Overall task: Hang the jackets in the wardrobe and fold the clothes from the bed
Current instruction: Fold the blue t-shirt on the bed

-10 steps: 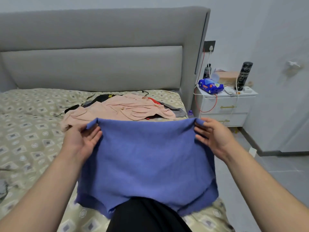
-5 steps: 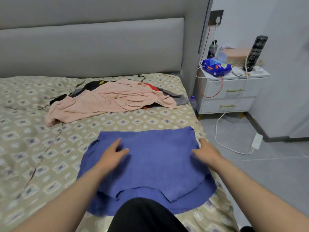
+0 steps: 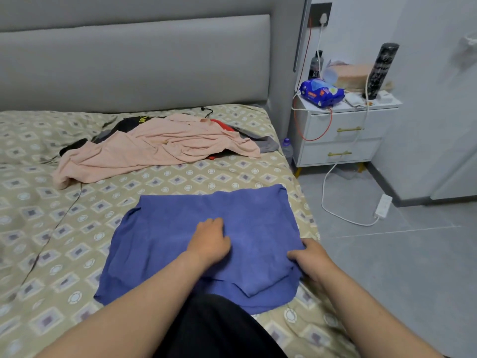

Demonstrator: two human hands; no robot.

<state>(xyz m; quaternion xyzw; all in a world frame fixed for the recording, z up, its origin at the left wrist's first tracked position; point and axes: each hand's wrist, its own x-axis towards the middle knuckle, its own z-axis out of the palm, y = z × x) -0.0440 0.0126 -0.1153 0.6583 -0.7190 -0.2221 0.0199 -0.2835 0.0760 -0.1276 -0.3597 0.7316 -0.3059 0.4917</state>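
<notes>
Head view: closest, the blue top (image 3: 167,241) is laid flat on the bed (image 3: 51,254), near its right side. Its long side is run from left to right, and a folded flap is pointed toward the person. The middle is pressed down by the left hand (image 3: 210,241) with loose fingers. The right edge is touched by the right hand (image 3: 309,257); whether it is pinched cannot be told. Farther back, a pink top (image 3: 160,148) is piled on darker clothes.
</notes>
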